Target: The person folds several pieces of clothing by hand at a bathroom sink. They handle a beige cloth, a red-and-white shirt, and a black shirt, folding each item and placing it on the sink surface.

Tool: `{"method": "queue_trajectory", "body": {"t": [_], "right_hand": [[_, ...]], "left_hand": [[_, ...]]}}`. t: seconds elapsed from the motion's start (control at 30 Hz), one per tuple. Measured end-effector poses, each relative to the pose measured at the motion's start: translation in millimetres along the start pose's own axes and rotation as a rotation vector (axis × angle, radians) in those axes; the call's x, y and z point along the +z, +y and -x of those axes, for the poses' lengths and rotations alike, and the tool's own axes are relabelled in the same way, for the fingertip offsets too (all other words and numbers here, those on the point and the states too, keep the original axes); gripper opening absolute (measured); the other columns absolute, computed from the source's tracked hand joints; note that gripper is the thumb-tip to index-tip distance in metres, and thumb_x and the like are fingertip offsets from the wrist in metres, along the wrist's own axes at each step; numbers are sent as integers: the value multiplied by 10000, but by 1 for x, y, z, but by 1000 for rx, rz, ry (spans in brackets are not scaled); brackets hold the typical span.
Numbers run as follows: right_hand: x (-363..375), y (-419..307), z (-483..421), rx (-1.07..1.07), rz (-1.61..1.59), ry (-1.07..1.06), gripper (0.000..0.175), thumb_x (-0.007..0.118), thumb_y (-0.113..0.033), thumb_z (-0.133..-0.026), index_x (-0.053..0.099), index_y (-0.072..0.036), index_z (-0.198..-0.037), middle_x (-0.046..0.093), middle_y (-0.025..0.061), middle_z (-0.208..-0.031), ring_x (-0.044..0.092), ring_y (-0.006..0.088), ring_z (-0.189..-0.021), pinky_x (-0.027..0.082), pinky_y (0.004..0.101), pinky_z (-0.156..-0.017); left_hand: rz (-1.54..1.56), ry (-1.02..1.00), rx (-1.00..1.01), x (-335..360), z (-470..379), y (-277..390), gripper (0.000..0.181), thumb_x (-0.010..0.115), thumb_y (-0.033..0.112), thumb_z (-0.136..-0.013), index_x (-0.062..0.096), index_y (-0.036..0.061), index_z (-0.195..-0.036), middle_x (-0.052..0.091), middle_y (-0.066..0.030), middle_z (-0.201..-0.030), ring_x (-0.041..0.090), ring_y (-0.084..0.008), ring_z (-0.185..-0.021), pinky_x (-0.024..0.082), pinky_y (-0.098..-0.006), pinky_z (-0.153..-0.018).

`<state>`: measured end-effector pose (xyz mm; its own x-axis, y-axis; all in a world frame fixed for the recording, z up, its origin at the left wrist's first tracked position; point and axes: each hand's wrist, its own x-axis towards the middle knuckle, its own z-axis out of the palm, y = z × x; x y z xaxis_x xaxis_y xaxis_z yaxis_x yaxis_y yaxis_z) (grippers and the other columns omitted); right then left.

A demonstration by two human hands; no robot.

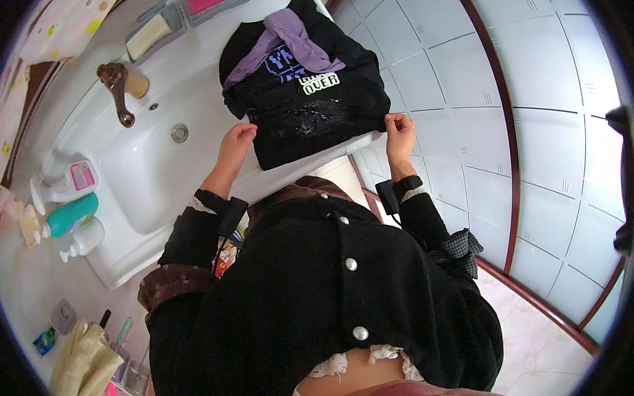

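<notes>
A black printed shirt [273,142] lies bunched over the right end of a white washbasin [209,102] and its front rim. Across its upper part is a twisted length of purple fabric [293,39]. Lettering is printed on the shirt's front, and a whitish, wet-looking smear [319,117] shows below it. My left hand [235,148] has its fingertips together at the shirt's left edge. On the other side, my right hand [401,137] pinches the lower right corner between thumb and fingers. Both wrists carry dark straps with small boxes.
A bronze faucet [118,92] stands behind the basin, near a soap bar [149,36] in a grey dish. A teal bottle [74,211] lies between two white ones at left. Frosted panels [422,63] rise close on the right. A beige towel [84,363] hangs lower left.
</notes>
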<state>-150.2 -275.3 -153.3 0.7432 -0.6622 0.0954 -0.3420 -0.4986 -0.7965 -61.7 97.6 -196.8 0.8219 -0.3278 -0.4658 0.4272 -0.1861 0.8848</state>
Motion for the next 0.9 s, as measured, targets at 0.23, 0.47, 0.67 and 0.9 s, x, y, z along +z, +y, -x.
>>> {"method": "queue_trajectory", "body": {"t": [0.23, 0.47, 0.67, 0.9], "right_hand": [[10, -30, -19, 47, -146, -240, 138, 624, -147, -895, 595, -33, -968, 614, 24, -732, 563, 105, -657, 460, 251, -616], [4, -8, -39, -534, 385, -128, 566, 724, -242, -798, 476, -20, -1256, 492, 219, -1258, 459, 339, -1190, 364, 421, -1003], [9, 2, -58, 173, 79, -546, 385, 670, -236, -871, 552, 18, -1136, 592, 61, -1002, 519, 138, -958, 404, 267, -871], [-2, -93, -29, -64, -410, -481, 124, 575, -135, -933, 568, -39, -1012, 581, -13, -922, 499, 62, -864, 401, 209, -808]], "left_hand": [[-581, -69, 226, 17, 18, -20, 338, 754, 211, -707, 630, 68, -987, 596, -153, -961, 588, -300, -915, 482, -368, -801], [-601, -134, 193, 7, 13, -31, 237, 744, 180, -738, 657, 64, -926, 599, -155, -988, 615, -296, -910, 496, -384, -789], [-531, -55, 201, 1, 21, -44, 206, 720, 184, -751, 701, 62, -917, 639, -153, -928, 632, -279, -861, 502, -383, -772], [-554, -16, 228, -4, 32, -48, 212, 674, 188, -766, 697, 62, -936, 663, -149, -933, 637, -306, -863, 507, -388, -768]]}}
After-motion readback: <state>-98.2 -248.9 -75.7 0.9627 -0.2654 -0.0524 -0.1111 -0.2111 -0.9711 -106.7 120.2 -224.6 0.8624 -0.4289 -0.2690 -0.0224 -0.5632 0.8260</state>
